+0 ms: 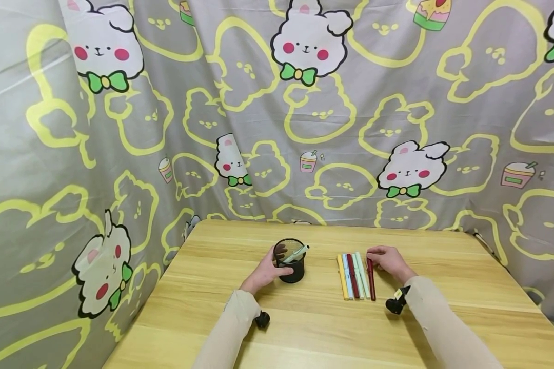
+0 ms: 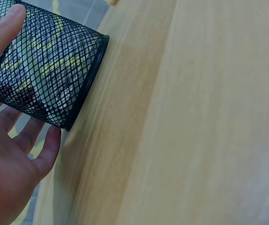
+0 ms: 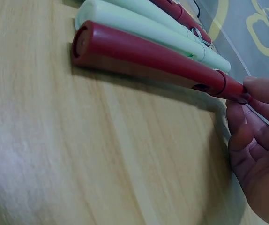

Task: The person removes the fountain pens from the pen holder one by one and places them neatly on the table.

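While the left hand (image 1: 264, 274) cups the mesh holder (image 1: 291, 260) with one pen (image 1: 297, 252) inside, the right hand (image 1: 388, 261) at its 3 o'clock pinches the dark red pen (image 1: 371, 279), five pens (image 1: 354, 275) left.

The wooden table (image 1: 304, 328) stands in front of a grey curtain (image 1: 258, 128) printed with white rabbits and yellow outlines. On the table lie four pens side by side: a yellow pen (image 1: 342, 277), a light blue pen (image 1: 347, 275), a dark red pen (image 1: 353, 275) and a pale green pen (image 1: 362, 274).

light: bright, even | shadows: soft | head view: edges warped | wrist views: blurred
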`<state>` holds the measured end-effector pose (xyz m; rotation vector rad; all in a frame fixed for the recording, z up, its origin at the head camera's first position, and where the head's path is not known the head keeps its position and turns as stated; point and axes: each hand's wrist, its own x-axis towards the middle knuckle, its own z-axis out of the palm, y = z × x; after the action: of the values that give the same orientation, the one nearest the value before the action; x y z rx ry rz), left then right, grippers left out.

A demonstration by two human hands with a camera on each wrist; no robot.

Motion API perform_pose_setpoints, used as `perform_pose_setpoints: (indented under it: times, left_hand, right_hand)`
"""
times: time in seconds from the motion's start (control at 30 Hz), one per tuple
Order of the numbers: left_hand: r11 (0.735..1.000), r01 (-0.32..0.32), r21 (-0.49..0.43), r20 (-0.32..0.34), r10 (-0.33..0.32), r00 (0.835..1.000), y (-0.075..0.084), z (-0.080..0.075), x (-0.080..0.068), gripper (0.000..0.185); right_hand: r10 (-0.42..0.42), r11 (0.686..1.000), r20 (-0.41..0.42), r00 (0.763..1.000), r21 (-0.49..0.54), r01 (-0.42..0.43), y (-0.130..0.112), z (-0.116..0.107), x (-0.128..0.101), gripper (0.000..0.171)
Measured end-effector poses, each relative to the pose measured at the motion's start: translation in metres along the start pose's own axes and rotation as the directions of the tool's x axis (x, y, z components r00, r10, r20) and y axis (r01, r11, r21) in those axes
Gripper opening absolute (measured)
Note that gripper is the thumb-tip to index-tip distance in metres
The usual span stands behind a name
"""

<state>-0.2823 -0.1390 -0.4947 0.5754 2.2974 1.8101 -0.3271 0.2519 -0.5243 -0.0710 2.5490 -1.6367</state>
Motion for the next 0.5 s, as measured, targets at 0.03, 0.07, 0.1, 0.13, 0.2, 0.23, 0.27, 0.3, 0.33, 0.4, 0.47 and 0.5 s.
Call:
perform_pose_setpoints:
  times: [0.03,0.07,0.1,0.13,0.2,0.23,0.27,0.3,0.33,0.4,0.47,0.5]
  left_hand:
    - [1.000,-0.001,0.001,0.000,0.001,1.000,-0.0005,0.0000,0.0002,0.073]
    - [1.000,-0.001,0.003,0.001,0.001,1.000,-0.0008,0.0000,0.0001,0.073]
    - [1.000,-0.003,0.004,0.001,0.003,1.000,-0.0013,0.0000,0.0001,0.073]
    - [1.000,-0.002,0.006,0.002,0.002,1.000,-0.0015,0.0000,0.0001,0.073]
    - [1.000,0.000,0.011,0.007,0.000,1.000,-0.0018,-0.0001,0.0000,0.073]
    - [1.000,0.001,0.012,0.009,-0.001,1.000,-0.0018,-0.0002,-0.0001,0.074]
    - [1.000,0.002,0.014,0.010,-0.002,1.000,-0.0018,-0.0002,-0.0002,0.074]
    - [1.000,0.003,0.016,0.010,-0.003,1.000,-0.0017,-0.0003,-0.0001,0.074]
    - [1.000,0.006,0.018,0.010,-0.006,1.000,-0.0015,-0.0003,0.0000,0.074]
    - [1.000,0.008,0.019,0.007,-0.008,1.000,-0.0011,-0.0003,0.0001,0.074]
    - [1.000,0.010,0.021,0.005,-0.011,1.000,-0.0005,-0.0002,0.0000,0.074]
    - [1.000,0.010,0.021,0.004,-0.010,1.000,0.0001,-0.0001,-0.0002,0.074]
  right_hand:
    - [0.000,1.000,0.000,1.000,-0.001,0.000,0.0001,0.0001,0.0000,0.040]
    - [0.003,1.000,-0.002,1.000,-0.004,-0.003,0.0000,0.0003,-0.0002,0.039]
    - [0.005,1.000,-0.003,1.000,-0.007,-0.005,-0.0002,0.0006,-0.0004,0.039]
    - [0.008,1.000,-0.004,1.000,-0.008,-0.008,-0.0006,0.0008,-0.0007,0.038]
    - [0.016,1.000,-0.004,1.000,-0.012,-0.016,-0.0014,0.0014,-0.0017,0.037]
    - [0.017,1.000,-0.002,1.000,-0.018,-0.017,-0.0016,0.0016,-0.0020,0.037]
    - [0.022,1.000,-0.003,1.000,-0.021,-0.022,-0.0017,0.0019,-0.0022,0.037]
    - [0.020,1.000,-0.001,1.000,-0.024,-0.020,-0.0015,0.0020,-0.0024,0.037]
    - [0.023,0.999,-0.004,1.000,-0.025,-0.023,-0.0012,0.0021,-0.0023,0.037]
    - [0.015,0.999,-0.003,1.000,-0.031,-0.015,-0.0004,0.0022,-0.0021,0.037]
    - [0.013,0.999,-0.003,1.000,-0.029,-0.013,0.0004,0.0025,-0.0017,0.038]
    - [0.011,1.000,-0.002,1.000,-0.027,-0.011,0.0007,0.0025,-0.0017,0.038]
